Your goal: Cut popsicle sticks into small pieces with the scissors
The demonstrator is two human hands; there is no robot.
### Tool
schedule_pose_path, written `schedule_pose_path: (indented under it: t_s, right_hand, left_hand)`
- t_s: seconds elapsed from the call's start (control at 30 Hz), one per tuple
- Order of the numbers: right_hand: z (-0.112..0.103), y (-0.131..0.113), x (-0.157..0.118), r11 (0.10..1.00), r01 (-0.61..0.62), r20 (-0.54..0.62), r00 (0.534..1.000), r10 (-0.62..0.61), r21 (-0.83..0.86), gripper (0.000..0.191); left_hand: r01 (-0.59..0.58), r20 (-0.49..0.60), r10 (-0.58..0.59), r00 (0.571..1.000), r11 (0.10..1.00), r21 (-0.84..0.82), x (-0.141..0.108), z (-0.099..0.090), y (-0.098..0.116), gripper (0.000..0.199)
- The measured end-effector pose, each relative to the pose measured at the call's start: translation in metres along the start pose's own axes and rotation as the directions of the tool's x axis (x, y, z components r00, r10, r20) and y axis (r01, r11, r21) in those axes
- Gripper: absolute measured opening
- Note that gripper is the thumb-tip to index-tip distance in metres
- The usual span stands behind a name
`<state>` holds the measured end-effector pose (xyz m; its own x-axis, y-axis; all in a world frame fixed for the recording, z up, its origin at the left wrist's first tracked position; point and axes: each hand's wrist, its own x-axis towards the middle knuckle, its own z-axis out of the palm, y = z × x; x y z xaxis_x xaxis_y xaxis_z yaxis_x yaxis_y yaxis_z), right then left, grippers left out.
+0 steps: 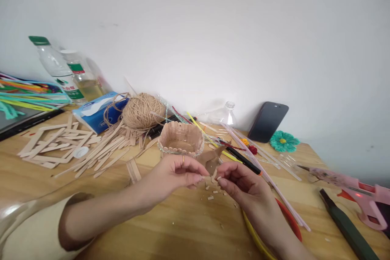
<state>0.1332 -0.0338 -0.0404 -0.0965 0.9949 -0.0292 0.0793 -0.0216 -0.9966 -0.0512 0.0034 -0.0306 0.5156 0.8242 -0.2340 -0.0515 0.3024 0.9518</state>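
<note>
My left hand is closed in a pinch, thumb against forefinger; what lies between the tips is too small to make out. Facing it, my right hand pinches a small piece of wood at its fingertips. Wood scraps are scattered on the tabletop below both hands. Just behind them stands a small basket of craft sticks with a glittery band round it. Under my right hand, partly hidden, are scissors with red and yellow handles.
Craft sticks spread on the left, before a twine ball and a blue tissue pack. A pink glue gun with a red light and a dark-handled tool lie right. A phone leans on the wall.
</note>
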Motion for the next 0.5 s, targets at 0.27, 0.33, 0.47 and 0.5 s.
schedule_pose_path:
  t_s: [0.27, 0.33, 0.47, 0.5]
  right_hand:
    - [-0.006, -0.003, -0.005, 0.992, 0.126, -0.088, 0.988, -0.126, -0.009, 0.004]
    - [-0.007, -0.001, -0.006, 0.992, 0.123, -0.088, 0.988, -0.124, -0.016, 0.004]
    - [-0.004, 0.003, -0.006, 0.993, 0.121, -0.105, 0.987, -0.121, -0.014, 0.004]
    - [-0.003, 0.004, -0.006, 0.993, 0.114, -0.109, 0.987, -0.115, -0.016, 0.004]
  left_hand:
    - [0.023, -0.012, -0.023, 1.000, 1.000, -0.017, 0.016, 0.020, 0.005, 0.008]
    - [0.045, -0.008, -0.045, 0.999, 0.999, -0.025, 0.017, 0.021, 0.004, 0.009]
    - [0.053, -0.037, -0.055, 0.998, 0.997, -0.059, 0.016, 0.020, 0.003, 0.008]
    - [0.052, -0.046, -0.055, 0.997, 0.997, -0.064, 0.016, 0.020, 0.003, 0.008]
